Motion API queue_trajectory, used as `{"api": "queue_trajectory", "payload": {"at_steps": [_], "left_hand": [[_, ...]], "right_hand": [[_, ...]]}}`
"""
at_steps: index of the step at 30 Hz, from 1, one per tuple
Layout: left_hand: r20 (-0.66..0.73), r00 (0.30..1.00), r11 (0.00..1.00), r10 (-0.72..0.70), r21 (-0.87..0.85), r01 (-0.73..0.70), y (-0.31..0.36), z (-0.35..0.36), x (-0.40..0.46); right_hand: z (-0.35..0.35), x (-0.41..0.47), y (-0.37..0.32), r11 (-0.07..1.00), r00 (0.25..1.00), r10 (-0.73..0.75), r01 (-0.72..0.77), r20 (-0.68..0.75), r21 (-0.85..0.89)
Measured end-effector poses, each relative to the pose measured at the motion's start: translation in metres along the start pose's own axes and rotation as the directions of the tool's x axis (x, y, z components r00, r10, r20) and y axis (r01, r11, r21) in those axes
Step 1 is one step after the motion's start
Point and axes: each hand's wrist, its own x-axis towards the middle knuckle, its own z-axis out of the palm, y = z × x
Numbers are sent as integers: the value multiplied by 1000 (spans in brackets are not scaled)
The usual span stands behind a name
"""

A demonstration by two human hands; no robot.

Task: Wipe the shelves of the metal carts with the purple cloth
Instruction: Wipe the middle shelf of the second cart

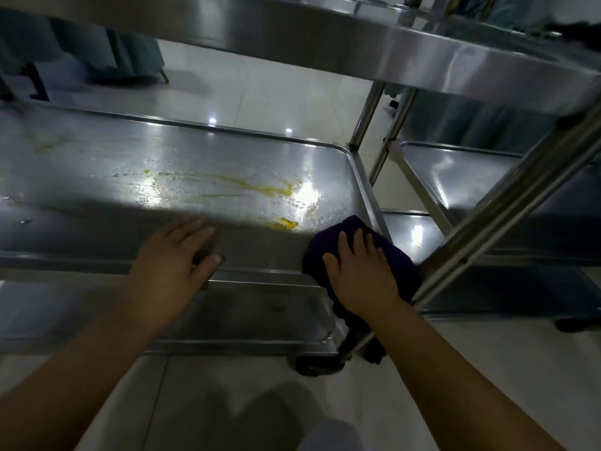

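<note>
Right hand [361,271] presses purple cloth [357,252] flat-fingered at middle shelf [97,164] corner; left hand [175,255], fingers straight, steadies the rim; yellow residue [227,183] remains unwiped.

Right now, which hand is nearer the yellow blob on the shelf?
Right. The right hand presses the purple cloth just below-right of the yellow blob; the left hand rests on the shelf's front edge, farther left.
</note>
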Motion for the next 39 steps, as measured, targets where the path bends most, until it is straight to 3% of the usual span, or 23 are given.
{"api": "queue_trajectory", "payload": {"at_steps": [4, 7, 13, 18, 22, 25, 32, 36, 39], "left_hand": [[-129, 991, 975, -17, -223, -12, 1, -2, -12], [-108, 993, 963, 55, -255, -82, -10, -2, -23], [-136, 979, 950, 151, -253, -181, -24, 0, -28], [-96, 986, 959, 134, -240, -153, -26, 2, -28], [-87, 994, 950, 70, -298, -93, -23, 0, -27], [-88, 995, 939, 52, -335, -79, -23, -1, -25], [-72, 992, 947, 103, -297, -120, -27, -6, -21], [-65, 987, 986, 146, -77, -151, -34, -12, -29], [-70, 996, 999, 49, 20, -48, -41, -20, -32]], "right_hand": [[-8, 55, 1, 995, 998, 57, -56, -10, 79], [-16, 107, -2, 992, 991, 95, -87, -91, 87], [-25, 156, -7, 992, 992, 87, -79, -87, 95], [-9, 98, -12, 985, 983, -173, 174, -64, 10], [0, 36, -18, 907, 905, -421, 418, 69, 52], [-1, 33, -19, 874, 870, -485, 478, 94, 82], [-16, 131, -35, 921, 915, -389, 389, -107, -19], [-26, 191, -43, 967, 963, -254, 254, -86, -13], [-30, 201, -49, 976, 973, -216, 215, -79, -24]]}}
